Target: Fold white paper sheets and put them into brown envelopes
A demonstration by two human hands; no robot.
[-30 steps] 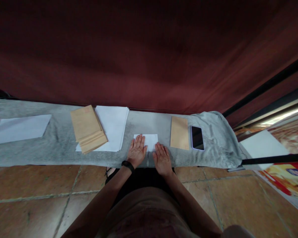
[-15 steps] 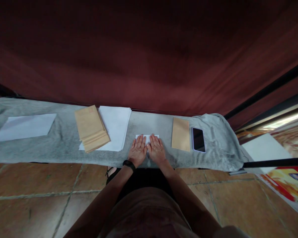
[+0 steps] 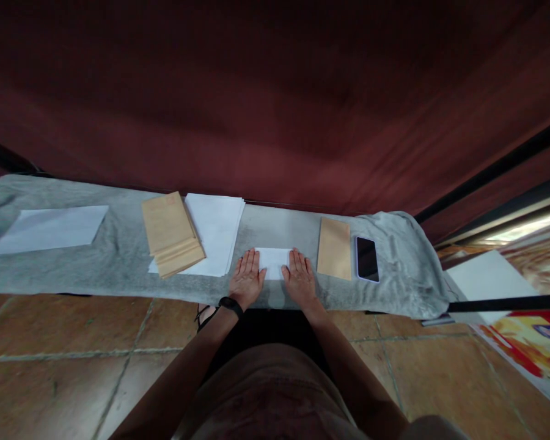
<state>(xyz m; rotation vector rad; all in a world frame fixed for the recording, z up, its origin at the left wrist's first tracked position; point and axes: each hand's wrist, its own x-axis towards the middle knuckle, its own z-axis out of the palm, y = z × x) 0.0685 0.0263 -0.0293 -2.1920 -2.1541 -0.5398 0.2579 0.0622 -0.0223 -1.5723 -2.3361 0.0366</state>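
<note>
We look down on a gray plush cloth (image 3: 275, 223) covering a long, narrow surface, with dark red fabric (image 3: 256, 122) beyond and brown floor tiles (image 3: 59, 391) below. A small white paper (image 3: 274, 261) lies near the front edge, between our left hand (image 3: 246, 282) and right hand (image 3: 301, 280), both flat and unclenched at its sides. Leftward, kraft envelopes (image 3: 168, 223) overlap white sheets (image 3: 217, 229); rightward lies a smartphone (image 3: 367, 260).

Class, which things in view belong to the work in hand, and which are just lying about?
Likely part of the job:
small white paper, left hand and right hand at its edges
perhaps white paper stack, loose white sheet, brown envelope pile, single brown envelope

Probably just lying about:
phone
colourful printed item
</note>
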